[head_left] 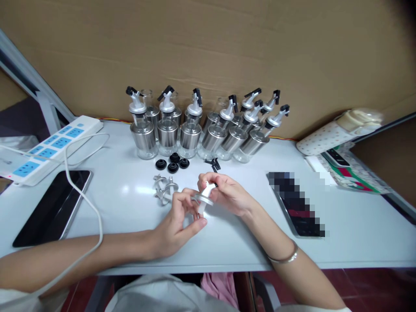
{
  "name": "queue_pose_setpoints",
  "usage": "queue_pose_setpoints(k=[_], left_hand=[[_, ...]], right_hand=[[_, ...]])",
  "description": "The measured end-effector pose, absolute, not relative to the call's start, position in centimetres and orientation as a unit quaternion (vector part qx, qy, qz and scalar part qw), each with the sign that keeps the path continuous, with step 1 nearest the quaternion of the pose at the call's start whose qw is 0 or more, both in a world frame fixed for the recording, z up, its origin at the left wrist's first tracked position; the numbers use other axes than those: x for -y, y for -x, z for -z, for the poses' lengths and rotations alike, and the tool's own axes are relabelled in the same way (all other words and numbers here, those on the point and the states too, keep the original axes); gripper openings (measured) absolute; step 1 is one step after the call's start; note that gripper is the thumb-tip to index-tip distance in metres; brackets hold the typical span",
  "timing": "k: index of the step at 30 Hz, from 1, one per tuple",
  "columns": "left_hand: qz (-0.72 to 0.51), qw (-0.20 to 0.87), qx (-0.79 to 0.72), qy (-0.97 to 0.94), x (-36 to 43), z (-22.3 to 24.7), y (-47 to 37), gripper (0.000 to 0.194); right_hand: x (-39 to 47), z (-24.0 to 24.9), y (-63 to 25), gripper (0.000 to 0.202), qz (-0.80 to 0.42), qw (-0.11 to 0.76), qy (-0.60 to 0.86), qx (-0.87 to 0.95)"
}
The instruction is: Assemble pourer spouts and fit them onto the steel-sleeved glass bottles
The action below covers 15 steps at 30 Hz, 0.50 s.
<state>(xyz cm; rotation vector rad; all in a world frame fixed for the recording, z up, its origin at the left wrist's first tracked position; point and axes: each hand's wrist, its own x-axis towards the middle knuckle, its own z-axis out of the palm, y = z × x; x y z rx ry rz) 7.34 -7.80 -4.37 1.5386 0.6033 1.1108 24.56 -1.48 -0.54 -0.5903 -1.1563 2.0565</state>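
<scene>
Between my two hands, over the front of the table, is a silver-grey bottle pourer spout with a round collar and a pale stem pointing down. My left hand grips its collar from the left, thumb held apart below. The fingers of my right hand pinch the spout's upper end, where a bit of black shows; most of that part is hidden. Loose grey spout pieces lie left of my hands. Behind them sit several black ribbed stoppers, and small black levers lie just beyond my right fingers.
Glass bottles with steel sleeves stand in rows at the back, many topped with pourers. A power strip, a tablet and a white cable are at left. A phone and a dotted flask are at right.
</scene>
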Motion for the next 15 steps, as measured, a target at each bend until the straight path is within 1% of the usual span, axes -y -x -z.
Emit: queue_pose_setpoints(k=[3, 6, 10, 12, 13, 15], left_hand=[[-0.415, 0.540, -0.274, -0.679, 7.7, 4.0, -7.0, 0.017], [-0.349, 0.567, -0.270, -0.695, 7.5, 3.4, -7.0, 0.013], [-0.291, 0.616, -0.309, -0.663, 7.2, 3.0, -7.3, 0.009], [-0.287, 0.620, -0.312, -0.660, 7.1, 2.9, -7.4, 0.009], [-0.286, 0.618, -0.310, -0.664, 7.0, 2.9, -7.4, 0.008], [-0.283, 0.616, -0.309, -0.667, 7.0, 2.8, -7.4, 0.007]], right_hand=[[1.6, 0.4, -24.4, 0.040, -0.783, 0.363, 0.229, 0.450], [1.5, -0.1, -24.2, 0.044, -0.785, 0.392, 0.251, 0.409], [1.4, -0.4, -24.1, 0.045, -0.781, 0.384, 0.288, 0.401], [1.4, -0.3, -24.0, 0.044, -0.728, 0.395, 0.328, 0.455], [1.3, -0.1, -23.9, 0.043, -0.679, 0.404, 0.358, 0.498], [1.2, 0.2, -23.7, 0.039, -0.542, 0.404, 0.432, 0.596]])
